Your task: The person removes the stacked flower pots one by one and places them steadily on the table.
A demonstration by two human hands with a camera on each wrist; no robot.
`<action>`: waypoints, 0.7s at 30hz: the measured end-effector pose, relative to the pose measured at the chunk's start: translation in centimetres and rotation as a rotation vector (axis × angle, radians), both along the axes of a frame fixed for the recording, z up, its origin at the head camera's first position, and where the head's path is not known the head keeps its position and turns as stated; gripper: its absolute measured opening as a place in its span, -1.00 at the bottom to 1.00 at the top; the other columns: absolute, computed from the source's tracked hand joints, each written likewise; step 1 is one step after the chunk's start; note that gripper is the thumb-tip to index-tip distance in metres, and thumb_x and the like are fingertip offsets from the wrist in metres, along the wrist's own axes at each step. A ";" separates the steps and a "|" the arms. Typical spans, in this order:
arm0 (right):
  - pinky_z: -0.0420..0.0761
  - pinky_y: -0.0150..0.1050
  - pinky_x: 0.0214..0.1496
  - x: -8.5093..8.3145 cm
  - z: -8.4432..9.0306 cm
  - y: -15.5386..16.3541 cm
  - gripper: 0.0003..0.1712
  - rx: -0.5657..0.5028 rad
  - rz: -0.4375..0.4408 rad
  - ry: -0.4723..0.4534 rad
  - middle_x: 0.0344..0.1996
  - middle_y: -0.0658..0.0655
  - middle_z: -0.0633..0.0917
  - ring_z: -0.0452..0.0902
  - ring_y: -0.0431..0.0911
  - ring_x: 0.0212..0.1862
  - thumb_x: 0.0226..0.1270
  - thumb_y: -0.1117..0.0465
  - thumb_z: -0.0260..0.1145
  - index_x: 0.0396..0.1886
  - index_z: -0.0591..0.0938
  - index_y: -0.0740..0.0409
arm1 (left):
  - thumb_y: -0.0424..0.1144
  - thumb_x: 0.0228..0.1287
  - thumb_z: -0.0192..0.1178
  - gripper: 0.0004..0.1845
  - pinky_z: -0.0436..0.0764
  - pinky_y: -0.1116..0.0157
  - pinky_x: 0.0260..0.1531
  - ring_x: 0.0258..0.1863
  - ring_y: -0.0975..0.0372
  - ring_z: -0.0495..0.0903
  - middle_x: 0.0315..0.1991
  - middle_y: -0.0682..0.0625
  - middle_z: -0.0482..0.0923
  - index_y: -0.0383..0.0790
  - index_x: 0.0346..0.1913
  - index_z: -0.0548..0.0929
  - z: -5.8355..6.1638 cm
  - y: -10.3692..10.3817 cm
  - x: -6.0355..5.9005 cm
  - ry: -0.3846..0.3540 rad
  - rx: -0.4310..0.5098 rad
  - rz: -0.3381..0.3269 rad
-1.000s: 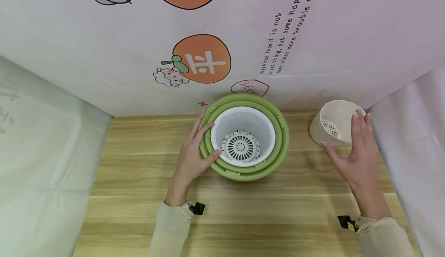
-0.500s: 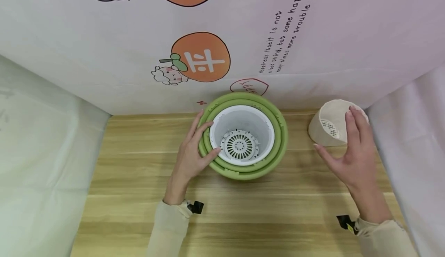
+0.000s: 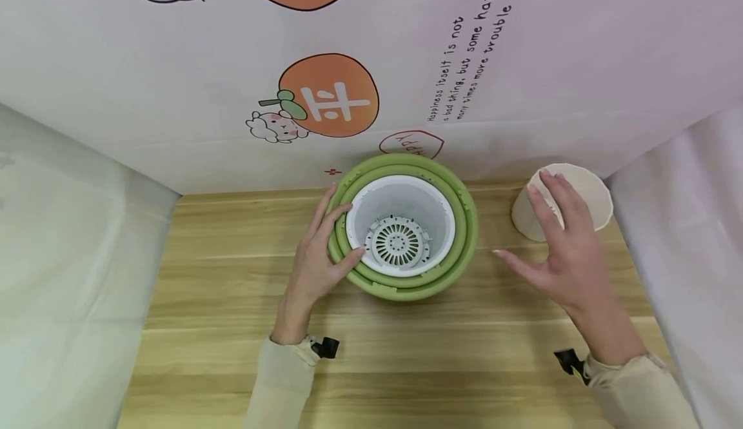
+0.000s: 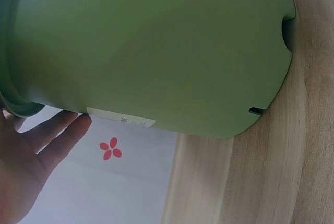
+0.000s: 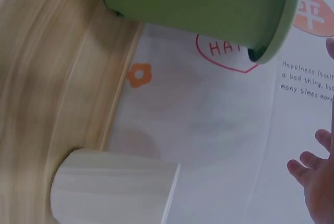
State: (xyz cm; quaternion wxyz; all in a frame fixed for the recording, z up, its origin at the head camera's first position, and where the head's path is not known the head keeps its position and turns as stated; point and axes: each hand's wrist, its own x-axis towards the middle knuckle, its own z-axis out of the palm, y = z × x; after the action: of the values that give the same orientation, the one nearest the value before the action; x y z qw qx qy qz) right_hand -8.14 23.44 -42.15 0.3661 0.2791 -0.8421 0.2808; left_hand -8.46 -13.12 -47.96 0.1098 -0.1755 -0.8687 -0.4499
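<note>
Green flowerpots [image 3: 467, 258] stand nested upright, with a white pot [image 3: 406, 190] inside them. A round slotted grate [image 3: 399, 243] shows at the white pot's bottom. My left hand [image 3: 316, 261] holds the left rim, thumb over the top toward the white pot; in the left wrist view, fingers [image 4: 62, 135] lie against the outer green wall below the lip. My right hand [image 3: 571, 258] is in the air, fingers spread and holding nothing, in front of a cream pot [image 3: 598, 206] that it partly covers in the head view.
A wood-grain table [image 3: 406, 364] lies beneath. Close behind the pots rises a printed backdrop [image 3: 203, 93]. White sheets hang at the left [image 3: 87, 274] and at the right [image 3: 685, 242], the latter near the cream pot.
My right hand has moved left from the cream pot's right rim, toward the green pots. My left hand keeps its place on the rim. The pots stay put; the head view shifts slightly.
</note>
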 end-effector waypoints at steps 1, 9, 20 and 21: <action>0.25 0.23 0.40 0.0 0.0 -0.2 -0.07 0.002 0.008 -0.004 0.29 0.41 0.46 0.33 0.36 0.32 0.22 -0.37 0.27 0.33 0.45 0.23 | 0.03 0.05 0.34 -0.24 0.52 -0.08 0.14 0.48 0.09 0.17 0.60 0.09 -0.07 -0.13 0.36 0.45 0.0 -0.1 0.0 0.001 0.002 0.002; 0.25 0.22 0.41 -0.2 0.4 -1.4 -0.05 0.024 0.066 -0.033 0.31 0.42 0.45 0.30 0.37 0.35 0.23 -0.39 0.24 0.31 0.45 0.28 | 0.11 0.09 0.29 -0.24 0.52 -0.08 0.15 0.47 0.08 0.19 0.58 -0.05 -0.01 -0.14 0.35 0.46 0.0 -0.2 0.0 0.023 -0.008 0.002; 0.22 0.24 0.42 -0.3 0.7 -2.8 0.00 0.073 0.133 -0.066 0.33 0.44 0.41 0.28 0.35 0.37 0.23 -0.41 0.23 0.34 0.42 0.31 | 0.15 0.10 0.26 -0.23 0.54 -0.06 0.12 0.47 0.09 0.19 0.59 0.03 -0.04 -0.12 0.36 0.45 0.0 -0.1 0.1 0.002 -0.019 0.007; 0.22 0.24 0.42 -0.3 0.7 -2.9 0.00 0.078 0.132 -0.066 0.33 0.44 0.42 0.28 0.35 0.38 0.23 -0.42 0.22 0.34 0.42 0.31 | 0.16 0.11 0.26 -0.23 0.53 -0.07 0.13 0.47 0.08 0.19 0.60 0.04 -0.05 -0.12 0.36 0.45 0.0 -0.1 0.0 0.001 -0.016 0.004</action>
State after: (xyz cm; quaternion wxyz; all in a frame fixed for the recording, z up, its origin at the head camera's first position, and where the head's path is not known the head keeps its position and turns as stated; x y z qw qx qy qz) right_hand -8.47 20.57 -41.47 0.3077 0.3389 -0.8437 0.2803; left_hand -8.42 -13.21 -47.98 0.1099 -0.1748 -0.8726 -0.4426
